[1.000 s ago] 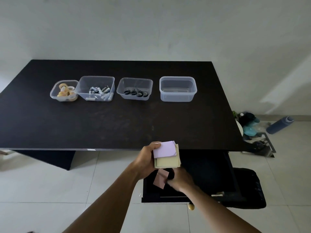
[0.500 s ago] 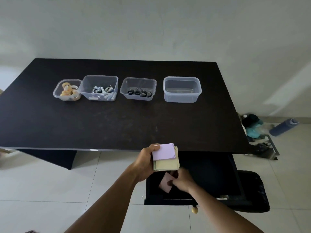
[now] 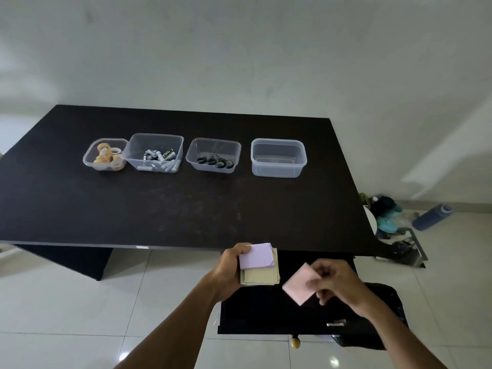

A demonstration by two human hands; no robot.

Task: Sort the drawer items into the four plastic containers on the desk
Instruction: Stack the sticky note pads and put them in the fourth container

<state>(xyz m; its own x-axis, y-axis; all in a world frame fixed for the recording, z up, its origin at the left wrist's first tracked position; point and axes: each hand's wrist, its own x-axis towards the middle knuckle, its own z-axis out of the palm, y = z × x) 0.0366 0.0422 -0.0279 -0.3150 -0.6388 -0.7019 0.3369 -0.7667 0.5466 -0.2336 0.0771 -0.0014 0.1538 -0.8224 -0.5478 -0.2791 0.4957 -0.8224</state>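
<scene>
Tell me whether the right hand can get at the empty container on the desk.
Probably yes: only bare desk lies between the right hand, which pinches a pink note pad, and the open-topped empty container; it needs a forward stretch.

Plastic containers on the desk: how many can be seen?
4, in a row on the desk: tape container leftmost, then battery container, scissors container, and rightmost container. None seems hidden.
</scene>
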